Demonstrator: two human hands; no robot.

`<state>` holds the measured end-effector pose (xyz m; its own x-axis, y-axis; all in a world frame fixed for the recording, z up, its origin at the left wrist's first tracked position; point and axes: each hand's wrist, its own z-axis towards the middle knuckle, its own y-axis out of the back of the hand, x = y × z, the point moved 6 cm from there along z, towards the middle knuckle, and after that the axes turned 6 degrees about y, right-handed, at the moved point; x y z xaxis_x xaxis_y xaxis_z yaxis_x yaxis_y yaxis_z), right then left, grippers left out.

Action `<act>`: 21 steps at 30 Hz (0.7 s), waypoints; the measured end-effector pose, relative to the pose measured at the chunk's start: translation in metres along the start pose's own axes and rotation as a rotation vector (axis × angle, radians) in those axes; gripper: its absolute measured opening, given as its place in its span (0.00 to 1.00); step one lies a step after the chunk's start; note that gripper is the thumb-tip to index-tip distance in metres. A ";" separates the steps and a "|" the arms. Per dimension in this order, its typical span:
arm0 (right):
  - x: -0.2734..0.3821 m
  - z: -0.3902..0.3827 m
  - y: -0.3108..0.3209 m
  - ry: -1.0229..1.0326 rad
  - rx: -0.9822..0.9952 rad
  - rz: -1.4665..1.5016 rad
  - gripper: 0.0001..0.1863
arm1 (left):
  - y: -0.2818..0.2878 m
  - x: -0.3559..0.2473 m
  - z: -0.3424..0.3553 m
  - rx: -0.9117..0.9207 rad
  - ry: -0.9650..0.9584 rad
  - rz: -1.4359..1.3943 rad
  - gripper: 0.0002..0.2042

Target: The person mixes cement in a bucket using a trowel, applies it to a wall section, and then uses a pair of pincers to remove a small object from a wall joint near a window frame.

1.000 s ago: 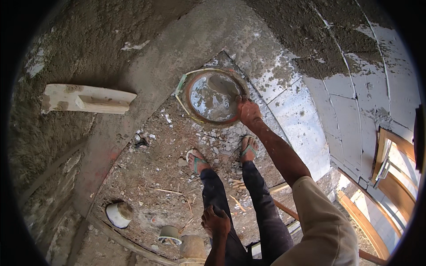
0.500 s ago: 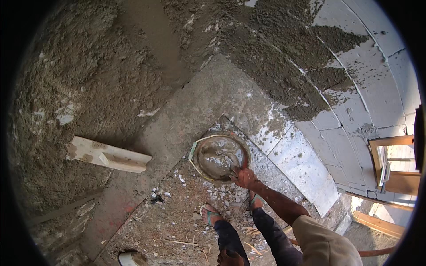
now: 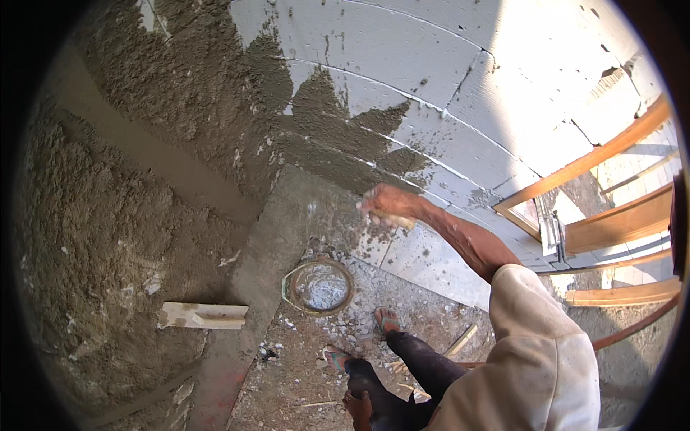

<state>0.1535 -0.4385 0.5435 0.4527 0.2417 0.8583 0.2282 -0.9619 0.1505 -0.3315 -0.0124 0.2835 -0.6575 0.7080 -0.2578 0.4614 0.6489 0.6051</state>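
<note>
My right hand (image 3: 384, 205) is raised in front of the lower wall, closed on a wooden-handled tool (image 3: 405, 221) whose head is blurred. Below and to its left, a round bucket (image 3: 315, 286) of grey, wet contents stands on the rubble. My left hand (image 3: 356, 402) is low by my left knee, fingers curled against the dark trousers, and whatever may be in it is hidden. Dark wet mortar (image 3: 345, 122) covers part of the white block wall (image 3: 388, 43) above the bucket.
Rough mortar covers the left wall (image 3: 108, 237). A pale board with a handle (image 3: 203, 315) lies at the left. A smooth concrete strip (image 3: 269, 251) borders the rubble floor (image 3: 287, 388). Wooden frames (image 3: 611, 223) are at the right, with loose sticks (image 3: 460, 337) near my feet.
My right hand has left the bucket and risen toward the wall with the tool. The view has swung up and right, showing more block wall and wooden frame.
</note>
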 end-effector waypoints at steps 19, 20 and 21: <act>-0.447 -0.567 -0.347 -1.014 -0.387 0.116 0.12 | 0.245 -0.066 0.122 0.360 -0.480 -0.230 0.12; -0.455 -0.589 -0.410 -1.056 -0.265 0.284 0.12 | 0.253 -0.064 0.120 0.393 -0.380 -0.303 0.12; -0.455 -0.612 -0.454 -1.081 -0.287 0.310 0.12 | 0.262 -0.064 0.114 0.435 -0.395 -0.311 0.12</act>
<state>-0.6834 -0.1899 0.3845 0.9867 -0.1596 0.0316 -0.1626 -0.9590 0.2320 -0.1007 0.1442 0.3732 -0.5692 0.4651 -0.6780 0.5385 0.8340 0.1200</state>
